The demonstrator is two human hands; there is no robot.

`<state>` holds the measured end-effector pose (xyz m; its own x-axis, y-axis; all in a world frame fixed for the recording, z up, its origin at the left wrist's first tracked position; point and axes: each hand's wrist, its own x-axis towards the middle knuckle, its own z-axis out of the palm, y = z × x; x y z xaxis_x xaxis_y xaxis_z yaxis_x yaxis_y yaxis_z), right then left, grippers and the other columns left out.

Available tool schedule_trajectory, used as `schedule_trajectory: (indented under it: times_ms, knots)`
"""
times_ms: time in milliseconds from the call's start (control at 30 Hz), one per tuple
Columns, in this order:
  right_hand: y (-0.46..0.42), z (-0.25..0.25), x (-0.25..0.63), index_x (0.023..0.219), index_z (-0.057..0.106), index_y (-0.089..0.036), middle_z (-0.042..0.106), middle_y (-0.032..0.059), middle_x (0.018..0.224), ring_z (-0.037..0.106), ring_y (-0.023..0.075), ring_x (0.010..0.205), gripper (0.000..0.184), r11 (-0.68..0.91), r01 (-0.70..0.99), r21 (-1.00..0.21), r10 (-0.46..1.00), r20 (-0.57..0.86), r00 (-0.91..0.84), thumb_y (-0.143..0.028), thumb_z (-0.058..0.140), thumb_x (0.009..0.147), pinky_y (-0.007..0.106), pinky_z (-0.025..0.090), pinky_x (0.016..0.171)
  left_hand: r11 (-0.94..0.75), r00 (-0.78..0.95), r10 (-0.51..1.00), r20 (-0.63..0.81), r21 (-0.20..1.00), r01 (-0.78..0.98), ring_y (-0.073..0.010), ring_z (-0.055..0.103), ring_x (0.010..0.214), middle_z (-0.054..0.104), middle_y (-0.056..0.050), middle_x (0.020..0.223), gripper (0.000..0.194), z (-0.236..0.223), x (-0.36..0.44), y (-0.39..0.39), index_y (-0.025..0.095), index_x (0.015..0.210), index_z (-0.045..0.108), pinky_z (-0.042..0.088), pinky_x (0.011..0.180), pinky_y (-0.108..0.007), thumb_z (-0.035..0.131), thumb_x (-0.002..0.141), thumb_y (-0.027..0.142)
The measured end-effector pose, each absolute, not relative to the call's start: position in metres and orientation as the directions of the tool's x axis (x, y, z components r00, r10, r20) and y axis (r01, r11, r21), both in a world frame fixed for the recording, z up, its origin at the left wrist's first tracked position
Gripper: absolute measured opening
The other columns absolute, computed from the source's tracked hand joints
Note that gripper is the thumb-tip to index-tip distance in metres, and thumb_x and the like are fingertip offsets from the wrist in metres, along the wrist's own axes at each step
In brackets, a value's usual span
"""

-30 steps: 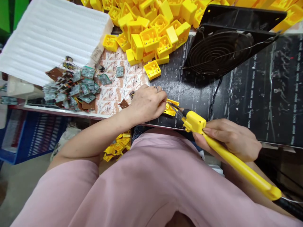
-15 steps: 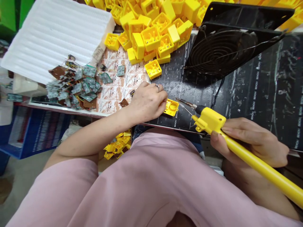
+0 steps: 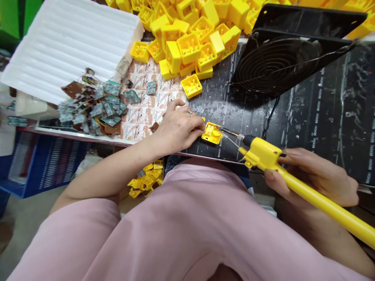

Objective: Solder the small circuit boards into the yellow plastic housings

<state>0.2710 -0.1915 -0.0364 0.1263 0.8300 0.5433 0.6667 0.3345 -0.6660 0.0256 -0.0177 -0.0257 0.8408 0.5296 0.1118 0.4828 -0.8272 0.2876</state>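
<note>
My right hand (image 3: 316,175) is wrapped around a yellow soldering gun (image 3: 263,154) with a solder feed tube beside its metal tip. That tip reaches the right part of a small open yellow plastic case (image 3: 212,133), which lies on the bench near its front edge. At the left edge of the case, my left hand (image 3: 183,127) has its thumb and fingers pinched together. What sits between those fingertips is too small to make out. A separate open yellow housing (image 3: 191,86) lies just beyond my left hand.
Yellow housings (image 3: 189,47) are heaped at the back. A black fan (image 3: 272,66) stands behind the soldering gun. On the left are small circuit boards (image 3: 105,105) and a white foam slab (image 3: 73,43). A blue crate (image 3: 52,168) and more yellow parts (image 3: 148,177) are below the bench edge.
My left hand has drawn slightly left, showing more of the yellow case. The soldering gun's tip has come from just right of the case to over its right part.
</note>
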Motion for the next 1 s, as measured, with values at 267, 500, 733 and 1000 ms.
schedule_trajectory:
  times_ms: [267, 500, 733, 1000]
  knots:
    - [-0.187, -0.039, 0.266, 0.095, 0.063, -0.022, 0.067, 0.0006, 0.068, 0.065, 0.0115, 0.057, 0.011, 0.533, 0.644, -0.549, 0.778, 0.617, -0.117, -0.023, 0.071, 0.088, 0.020, 0.054, 0.051, -0.855, 0.868, 0.496, 0.018, 0.183, 0.485, -0.0200, 0.057, 0.078, 0.067, -0.004, 0.067, 0.026, -0.017, 0.038, -0.021, 0.020, 0.070, 0.068, 0.040, 0.095, -0.048, 0.047, 0.085, 0.024]
    - [-0.171, -0.018, 0.261, 0.081, 0.055, -0.021, 0.066, -0.0004, 0.065, 0.063, 0.0093, 0.056, 0.019, 0.593, 0.682, -0.428, 0.755, 0.591, -0.285, -0.024, 0.073, 0.088, 0.016, 0.050, 0.046, -0.876, 0.886, 0.464, -0.025, 0.139, 0.463, -0.0222, 0.057, 0.083, 0.067, -0.005, 0.071, 0.027, -0.016, 0.043, -0.018, 0.019, 0.070, 0.067, 0.041, 0.094, -0.050, 0.047, 0.086, 0.027]
    - [-0.177, -0.020, 0.271, 0.082, 0.059, -0.018, 0.065, 0.0036, 0.068, 0.063, 0.0092, 0.060, 0.015, 0.583, 0.650, -0.487, 0.766, 0.595, -0.242, -0.025, 0.070, 0.090, 0.019, 0.055, 0.055, -0.907, 0.908, 0.410, -0.085, 0.068, 0.416, -0.0228, 0.054, 0.089, 0.066, -0.004, 0.076, 0.027, -0.012, 0.046, -0.016, 0.021, 0.071, 0.067, 0.041, 0.096, -0.050, 0.048, 0.088, 0.029]
    - [-0.174, -0.017, 0.268, 0.072, 0.055, -0.024, 0.062, 0.0010, 0.061, 0.061, 0.0098, 0.053, 0.026, 0.529, 0.701, -0.478, 0.782, 0.595, -0.185, -0.029, 0.059, 0.097, 0.019, 0.052, 0.050, -0.904, 0.910, 0.411, -0.051, 0.107, 0.414, -0.0227, 0.055, 0.089, 0.066, -0.004, 0.076, 0.029, -0.015, 0.045, -0.015, 0.020, 0.068, 0.066, 0.041, 0.095, -0.051, 0.047, 0.089, 0.028]
